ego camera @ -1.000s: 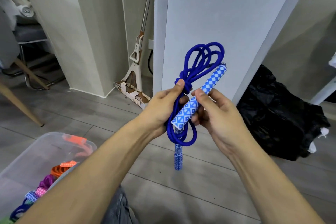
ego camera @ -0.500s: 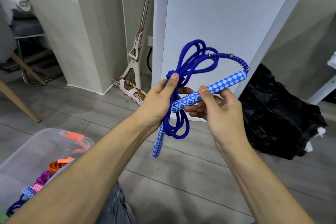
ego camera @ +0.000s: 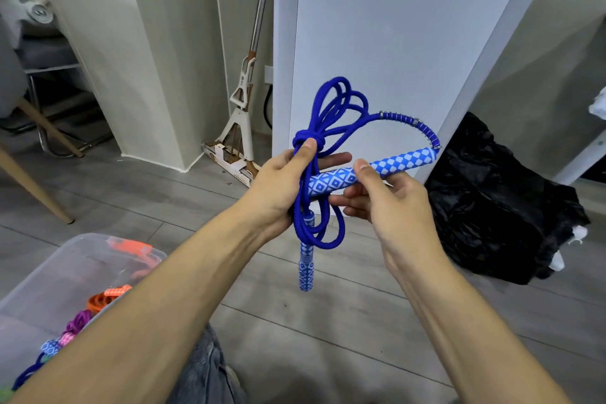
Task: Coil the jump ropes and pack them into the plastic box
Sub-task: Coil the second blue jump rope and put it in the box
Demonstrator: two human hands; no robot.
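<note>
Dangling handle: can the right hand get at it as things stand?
Probably not right away. The right hand is pinching the upper handle. The dangling handle hangs free below the left hand with nothing in front of it, so the path is open once the right hand lets go.

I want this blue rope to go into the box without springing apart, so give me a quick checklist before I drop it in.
1. Coil bundled: blue rope wrapped at its middle, left hand pinching the wrap: ok.
2. Upper handle secured: right hand holds it, sticking out sideways: not ok.
3. Lower handle tucked: dangles free: not ok.
4. Wrap tied off: cannot tell.
5. Plastic box open, room left: ok.
</note>
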